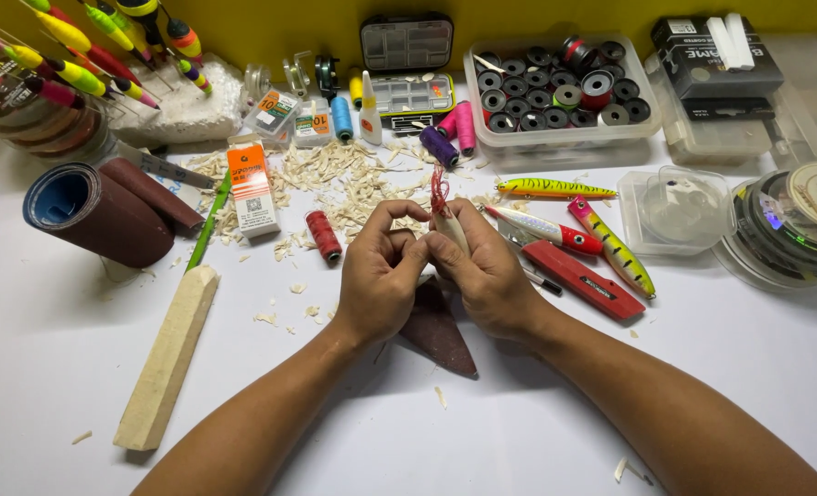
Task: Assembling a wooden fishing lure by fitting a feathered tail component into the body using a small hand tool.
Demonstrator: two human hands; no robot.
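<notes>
The left hand (378, 280) and the right hand (484, 276) are pressed together at the fingertips over the middle of the white table (537, 432), both clamped on a small pale wooden lure body (452, 230) that stands nearly upright between them. Red thread (440, 191) is wound in a tuft around its top end, just above the right thumb.

Under the wrists lies a dark piece of sandpaper (438, 331), its point aimed back toward the person. Pale wood shavings (344, 184) are scattered just beyond the fingers. A red spool (323, 235) lies near the left hand, on its far left side. To the right of the right hand sit three painted fishing lures (574, 230) and a flat red knife (583, 280).

Farther left, a long block of pale wood (168, 358) lies slanted, and beyond it a roll of sandpaper (96, 213). Well beyond the hands, a clear tub of spools (560, 92) stands by the yellow wall.
</notes>
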